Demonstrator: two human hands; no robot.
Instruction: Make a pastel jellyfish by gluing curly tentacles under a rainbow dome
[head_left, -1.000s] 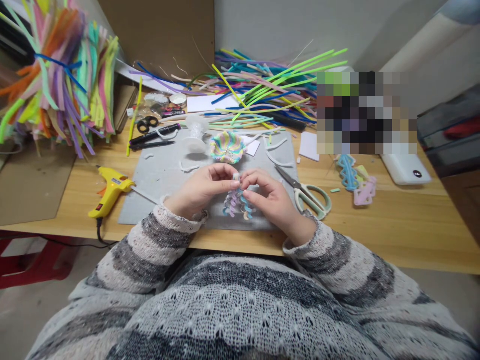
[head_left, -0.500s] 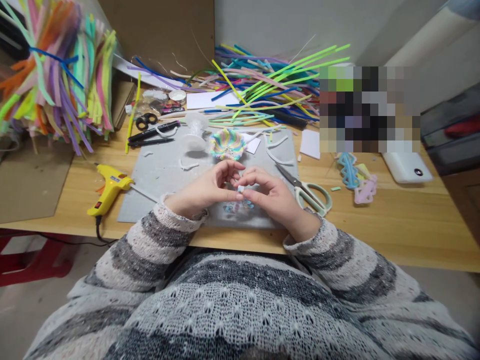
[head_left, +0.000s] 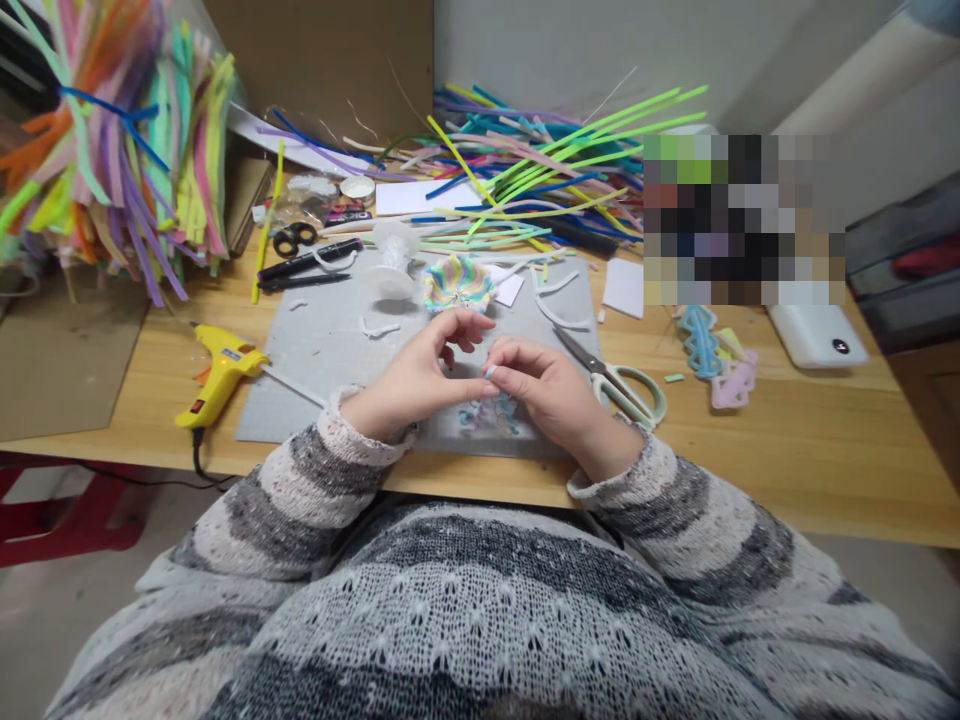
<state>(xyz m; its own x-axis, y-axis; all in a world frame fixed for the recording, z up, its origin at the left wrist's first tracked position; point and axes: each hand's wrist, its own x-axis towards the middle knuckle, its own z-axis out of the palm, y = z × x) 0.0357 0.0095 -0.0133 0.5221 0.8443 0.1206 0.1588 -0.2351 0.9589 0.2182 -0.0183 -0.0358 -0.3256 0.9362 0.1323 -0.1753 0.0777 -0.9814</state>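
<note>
Over the grey mat [head_left: 292,370], my right hand [head_left: 544,385] pinches a tiny pale blue piece [head_left: 491,371] between thumb and forefinger; its exact kind is too small to make out. My left hand [head_left: 424,370] is beside it, fingers curved apart from the thumb, the thumb tip close to the piece. Below the hands lie several small blue and pink pieces [head_left: 480,415], partly hidden and blurred. Just beyond my left fingers sits a ruffled pastel cup shape [head_left: 457,283] of fuzzy stems. A spool of clear thread [head_left: 395,262] stands to its left.
A yellow glue gun [head_left: 217,372] lies left of the mat, scissors [head_left: 626,392] on the right. Pipe cleaners [head_left: 540,165] pile up at the back, with bundled ones [head_left: 120,150] at far left. Black pens [head_left: 307,268] rest on the mat's far left; a white device [head_left: 817,330] is at right.
My left fingers have spread and drawn off from the right hand, which now pinches the tiny piece by itself. The pieces below show more.
</note>
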